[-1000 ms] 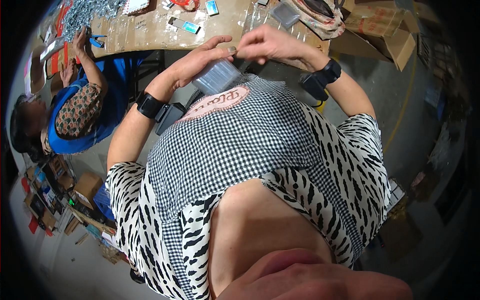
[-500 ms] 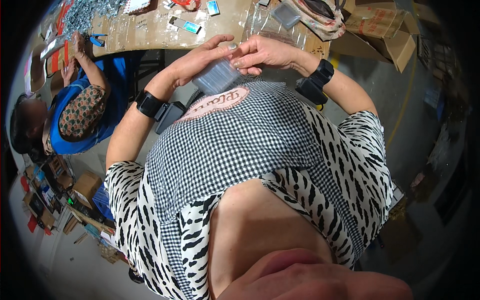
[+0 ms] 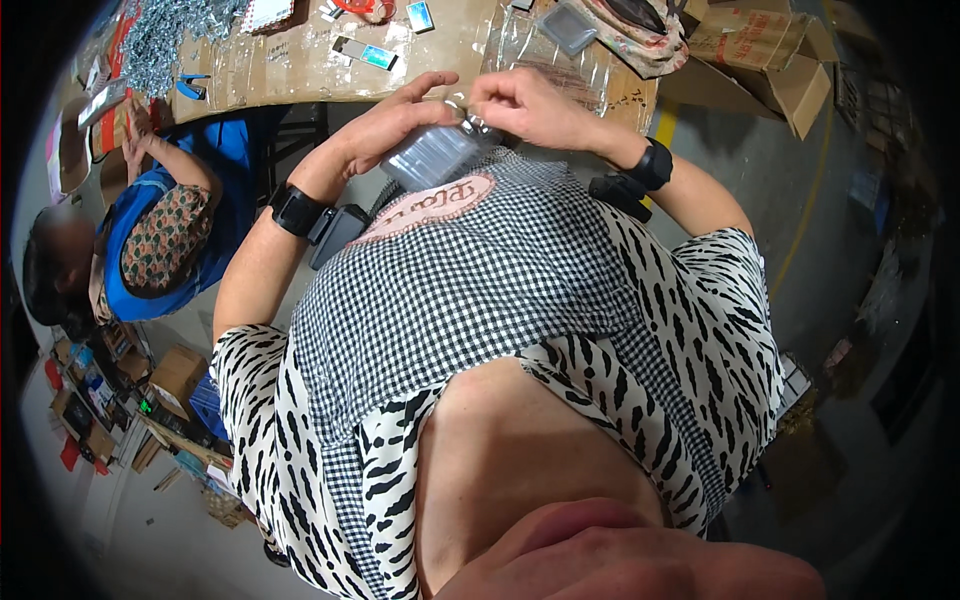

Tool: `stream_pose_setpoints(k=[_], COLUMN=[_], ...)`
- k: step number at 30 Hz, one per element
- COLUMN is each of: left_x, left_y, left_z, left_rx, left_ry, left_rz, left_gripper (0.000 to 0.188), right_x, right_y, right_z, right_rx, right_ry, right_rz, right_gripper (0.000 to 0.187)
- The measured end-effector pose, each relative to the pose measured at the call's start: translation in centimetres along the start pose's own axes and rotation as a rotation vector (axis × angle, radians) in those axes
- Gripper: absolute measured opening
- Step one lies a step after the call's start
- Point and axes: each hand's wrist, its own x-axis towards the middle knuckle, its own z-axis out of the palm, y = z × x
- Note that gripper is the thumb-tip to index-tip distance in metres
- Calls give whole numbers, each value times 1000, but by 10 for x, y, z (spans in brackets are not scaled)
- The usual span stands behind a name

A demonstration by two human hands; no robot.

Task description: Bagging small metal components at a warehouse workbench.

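Note:
A stack of clear plastic pieces [image 3: 432, 158], apparently thin sheets or small bags, rests in my left hand [image 3: 395, 125] just in front of my checked apron. My left thumb lies along the upper edge and the fingers wrap the side. At the stack's upper right corner, my right hand [image 3: 535, 108] has its fingertips pinched together. Something small and shiny shows by these fingertips, too small to name. Both hands are a little short of the table's near edge.
On the cardboard-covered table [image 3: 285, 80] lie a heap of silvery metal pieces [image 3: 170, 40], a blue-handled tool [image 3: 192, 87], a flat blue-and-white packet [image 3: 365, 52] and a clear box [image 3: 567, 27]. A patterned cloth bag [image 3: 650, 60] and open carton [image 3: 765, 65] stand right. A co-worker [image 3: 165, 220] sits left.
My right hand has risen slightly and its fingers have curled more tightly at the stack's corner. The left hand stays nearly still. The co-worker's hands have drawn back from the blue-handled tool.

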Motion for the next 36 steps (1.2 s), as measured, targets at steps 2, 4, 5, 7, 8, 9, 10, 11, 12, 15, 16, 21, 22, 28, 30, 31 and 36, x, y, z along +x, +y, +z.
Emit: stream_pose_setpoints(k=[2,4,5,7,8,9,10,11,12,15,16,21,22,28,30,31,36], left_x=[-1,-2,-1,-2,-2,-1,0,1,2,1,1,-2,-3,-3,-3,-3,-4], left_y=[2,3,4,3,1,0,2,4,6,5,4,4,3,-2,-3,-3,-6], left_z=[1,3,4,5,5,6,7,7,8,7,7,4,2,-2,-3,-2,-1], left_rx=[-24,-49,-43,-37,-39,-40,-36,-31,-26,-16,-18,-62,-63,-9,-16,-15,49], left_ry=[-13,-28,-24,-11,-6,-2,-7,-18,-27,-16,-14,-20,-19,-16,-48,-50,-11], left_rz=[15,30,21,9,12,15,17,13,7,12,10,15,14,24,17,17,59], left_gripper=[69,68,68,68,68,68,68,69,70,70,70,70,70,67,66,66,81], right_x=[-5,-9,-9,-9,-7,-7,-8,-7,-4,5,3,5,4,11,9,10,15], right_y=[1,8,16,18,12,12,26,51,74,138,147,156,145,39,-1,-10,-6], right_z=[-14,-35,-47,-70,-83,-92,-100,-107,-111,-97,-91,-85,-84,-48,-23,-14,3], right_rx=[-93,-186,-234,-276,-335,-393,-395,-602,-801,-916,-1178,-1122,-1087,3,204,213,370], right_ry=[60,120,189,254,305,356,362,433,494,459,326,336,309,-39,-188,-246,-351], right_rz=[69,140,116,84,203,323,326,30,-273,-208,-65,-11,58,196,242,209,183], right_gripper=[13,12,12,11,23,45,45,44,44,21,14,18,20,30,29,29,29])
